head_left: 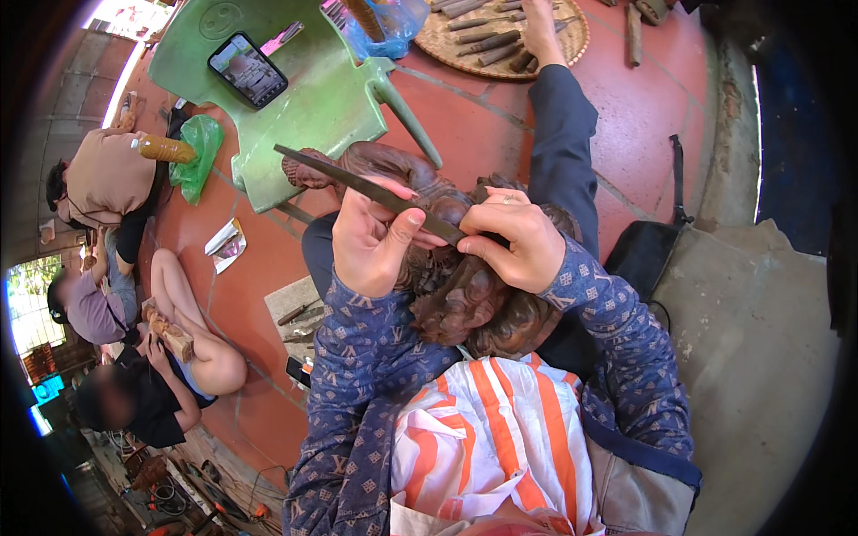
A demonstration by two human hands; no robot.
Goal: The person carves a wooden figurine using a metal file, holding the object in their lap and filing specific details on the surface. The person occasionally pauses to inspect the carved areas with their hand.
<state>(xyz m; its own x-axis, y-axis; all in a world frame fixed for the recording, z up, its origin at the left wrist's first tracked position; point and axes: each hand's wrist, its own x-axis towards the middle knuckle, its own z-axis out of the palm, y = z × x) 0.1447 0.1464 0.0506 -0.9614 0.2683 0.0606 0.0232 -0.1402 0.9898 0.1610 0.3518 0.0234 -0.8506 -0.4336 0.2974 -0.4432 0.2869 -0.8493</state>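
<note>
A dark brown carved wooden figure [460, 299] rests across my lap beneath both hands. In my left hand [375, 241] is a long, flat, dark bar [326, 169], file-like in shape, gripped between thumb and fingers. Its narrow end points up and to the left. My right hand [514, 234] has its thumb and fingers pinched together at the bar's lower right end, just over the carving. Whether it grips the bar itself or a small piece beside it is hidden by the fingers.
A green plastic chair [313, 112] carrying a phone [248, 71] stands at the upper left. Several carving tools lie on a round woven tray [447, 55], where another person's hand [539, 31] reaches. More people sit at left, one holding a carved wooden piece [170, 335].
</note>
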